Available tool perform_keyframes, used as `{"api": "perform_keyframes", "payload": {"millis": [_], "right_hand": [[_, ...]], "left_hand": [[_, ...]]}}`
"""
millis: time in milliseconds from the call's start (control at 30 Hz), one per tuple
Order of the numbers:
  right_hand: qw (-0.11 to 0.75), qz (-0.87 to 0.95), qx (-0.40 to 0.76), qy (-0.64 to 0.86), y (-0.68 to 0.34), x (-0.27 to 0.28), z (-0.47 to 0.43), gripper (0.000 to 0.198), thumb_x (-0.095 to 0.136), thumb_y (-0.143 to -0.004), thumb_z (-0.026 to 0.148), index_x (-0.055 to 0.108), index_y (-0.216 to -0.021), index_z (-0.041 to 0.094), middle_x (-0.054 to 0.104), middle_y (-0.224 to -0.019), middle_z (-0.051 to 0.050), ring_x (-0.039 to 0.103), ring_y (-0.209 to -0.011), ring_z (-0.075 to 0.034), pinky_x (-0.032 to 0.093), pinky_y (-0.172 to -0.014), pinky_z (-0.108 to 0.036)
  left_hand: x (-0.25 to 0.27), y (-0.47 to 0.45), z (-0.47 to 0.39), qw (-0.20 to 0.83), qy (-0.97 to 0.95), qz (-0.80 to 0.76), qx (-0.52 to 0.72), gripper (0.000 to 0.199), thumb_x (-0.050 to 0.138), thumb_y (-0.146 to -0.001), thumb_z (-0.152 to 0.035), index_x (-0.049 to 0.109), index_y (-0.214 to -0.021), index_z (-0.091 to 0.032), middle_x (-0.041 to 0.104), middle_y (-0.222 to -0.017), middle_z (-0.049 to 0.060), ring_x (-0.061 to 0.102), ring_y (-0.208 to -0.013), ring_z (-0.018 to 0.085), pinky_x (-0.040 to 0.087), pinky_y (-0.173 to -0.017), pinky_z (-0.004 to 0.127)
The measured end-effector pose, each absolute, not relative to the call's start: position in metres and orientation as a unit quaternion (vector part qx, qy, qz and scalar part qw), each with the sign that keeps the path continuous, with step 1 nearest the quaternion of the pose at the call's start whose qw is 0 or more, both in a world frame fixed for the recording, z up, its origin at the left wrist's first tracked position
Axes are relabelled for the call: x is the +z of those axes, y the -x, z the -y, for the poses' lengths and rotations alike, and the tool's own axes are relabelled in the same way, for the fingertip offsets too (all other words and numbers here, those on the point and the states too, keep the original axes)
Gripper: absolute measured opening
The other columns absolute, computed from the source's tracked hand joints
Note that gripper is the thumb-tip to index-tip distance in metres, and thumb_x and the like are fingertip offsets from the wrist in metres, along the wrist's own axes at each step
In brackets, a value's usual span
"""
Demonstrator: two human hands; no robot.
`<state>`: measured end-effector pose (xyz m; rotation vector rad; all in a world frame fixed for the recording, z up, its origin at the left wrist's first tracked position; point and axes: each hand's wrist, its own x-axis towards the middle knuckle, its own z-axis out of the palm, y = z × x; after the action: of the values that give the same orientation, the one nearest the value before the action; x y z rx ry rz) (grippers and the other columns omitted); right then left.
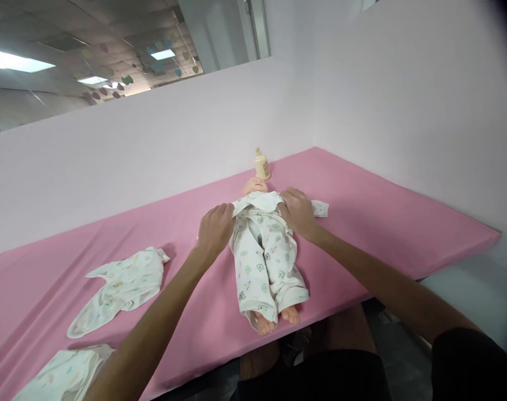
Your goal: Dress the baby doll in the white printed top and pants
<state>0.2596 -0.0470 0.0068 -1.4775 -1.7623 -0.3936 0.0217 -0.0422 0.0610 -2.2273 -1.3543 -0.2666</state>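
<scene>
A baby doll [256, 185] lies on its back, its head toward the wall and its bare feet [265, 324] toward me. It wears white printed pants [257, 267] and a white printed shirt [259, 200]. My left hand [217, 227] is closed on the shirt's hem at the left side of the doll. On the other side, my right hand [297, 211] grips the same hem, fingers curled over the cloth. The hem is lifted and stretched between both hands. One sleeve [320, 209] sticks out past my right hand. The doll's arms are hidden.
A pink-covered table [362, 223] meets white walls [153, 150] behind and at the right. Behind the doll's head stands a cream pump bottle [262, 165]. To the left lie a printed cloth garment [126, 284] and a folded printed cloth [61, 373].
</scene>
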Motion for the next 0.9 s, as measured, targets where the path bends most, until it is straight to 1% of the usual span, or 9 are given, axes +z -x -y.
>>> {"api": "perform_keyframes", "payload": {"millis": [133,267,367,467,533,600,667,767,900], "right_hand": [[0.417,0.731,-0.224,0.492,-0.275,-0.020,0.073,0.021,0.046,-0.087,0.006,0.058,-0.075,0.019,0.063,-0.079,-0.005,0.051,-0.075,-0.020,0.038,-0.075,-0.032],[0.390,0.757,-0.225,0.473,-0.292,-0.050,0.095,0.022,0.047,-0.094,0.011,0.061,-0.078,0.018,0.065,-0.082,-0.005,0.054,-0.079,-0.019,0.039,-0.081,-0.032],[0.359,0.747,-0.168,0.533,-0.296,-0.061,0.099,0.018,0.048,-0.097,0.019,0.062,-0.087,0.018,0.065,-0.089,-0.006,0.057,-0.085,-0.021,0.040,-0.085,-0.033],[0.347,0.709,-0.069,0.610,-0.296,-0.063,0.095,0.014,0.054,-0.094,0.030,0.058,-0.089,0.018,0.064,-0.091,-0.006,0.058,-0.084,-0.021,0.041,-0.077,-0.032],[0.327,0.697,0.010,0.638,-0.297,-0.061,0.091,0.020,0.053,-0.093,0.034,0.053,-0.079,0.020,0.062,-0.080,-0.003,0.056,-0.074,-0.020,0.038,-0.066,-0.031],[0.309,0.699,0.068,0.642,-0.300,-0.056,0.091,0.025,0.048,-0.094,0.031,0.047,-0.071,0.021,0.058,-0.070,0.000,0.053,-0.065,-0.018,0.033,-0.060,-0.029],[0.318,0.697,0.076,0.638,-0.306,-0.052,0.095,0.025,0.044,-0.094,0.026,0.046,-0.069,0.021,0.059,-0.070,0.000,0.053,-0.065,-0.017,0.032,-0.059,-0.029],[0.326,0.706,0.018,0.629,-0.313,-0.053,0.105,0.022,0.044,-0.094,0.023,0.050,-0.072,0.021,0.064,-0.077,-0.003,0.056,-0.074,-0.019,0.037,-0.068,-0.030],[0.254,0.770,-0.083,0.579,-0.314,-0.062,0.115,0.028,0.044,-0.100,0.027,0.056,-0.076,0.019,0.064,-0.077,-0.006,0.057,-0.078,-0.022,0.041,-0.080,-0.035]], "left_hand": [[0.027,-0.003,0.070,0.321,0.837,0.413,-0.164,0.014,0.050,-0.097,-0.021,0.059,-0.087,-0.017,0.064,-0.077,0.006,0.059,-0.071,0.022,0.039,-0.062,0.032],[-0.006,0.007,0.082,0.316,0.844,0.356,-0.249,0.012,0.049,-0.097,-0.017,0.060,-0.093,-0.017,0.063,-0.075,0.004,0.060,-0.072,0.019,0.044,-0.065,0.029],[-0.016,0.008,0.079,0.238,0.833,0.414,-0.279,0.012,0.048,-0.097,-0.020,0.059,-0.100,-0.017,0.067,-0.092,0.008,0.064,-0.087,0.022,0.048,-0.073,0.031],[-0.016,0.010,0.072,0.106,0.784,0.536,-0.295,0.022,0.051,-0.095,-0.029,0.055,-0.114,-0.017,0.065,-0.113,0.012,0.064,-0.100,0.025,0.052,-0.075,0.035],[-0.014,0.012,0.071,0.019,0.759,0.588,-0.278,0.025,0.050,-0.095,-0.032,0.054,-0.116,-0.019,0.067,-0.112,0.009,0.066,-0.096,0.025,0.052,-0.072,0.035],[-0.014,0.014,0.073,-0.019,0.759,0.597,-0.257,0.023,0.047,-0.096,-0.031,0.057,-0.113,-0.020,0.070,-0.106,0.007,0.066,-0.091,0.025,0.052,-0.072,0.036],[-0.018,0.018,0.078,0.002,0.777,0.576,-0.255,0.022,0.044,-0.096,-0.028,0.059,-0.110,-0.019,0.071,-0.106,0.008,0.067,-0.094,0.025,0.053,-0.075,0.037],[-0.030,0.023,0.087,0.076,0.811,0.518,-0.263,0.025,0.041,-0.097,-0.026,0.060,-0.110,-0.017,0.071,-0.108,0.012,0.066,-0.099,0.027,0.053,-0.079,0.039],[-0.040,0.024,0.096,0.120,0.824,0.494,-0.248,0.024,0.039,-0.098,-0.022,0.060,-0.108,-0.015,0.071,-0.098,0.012,0.067,-0.091,0.027,0.053,-0.076,0.039]]}}
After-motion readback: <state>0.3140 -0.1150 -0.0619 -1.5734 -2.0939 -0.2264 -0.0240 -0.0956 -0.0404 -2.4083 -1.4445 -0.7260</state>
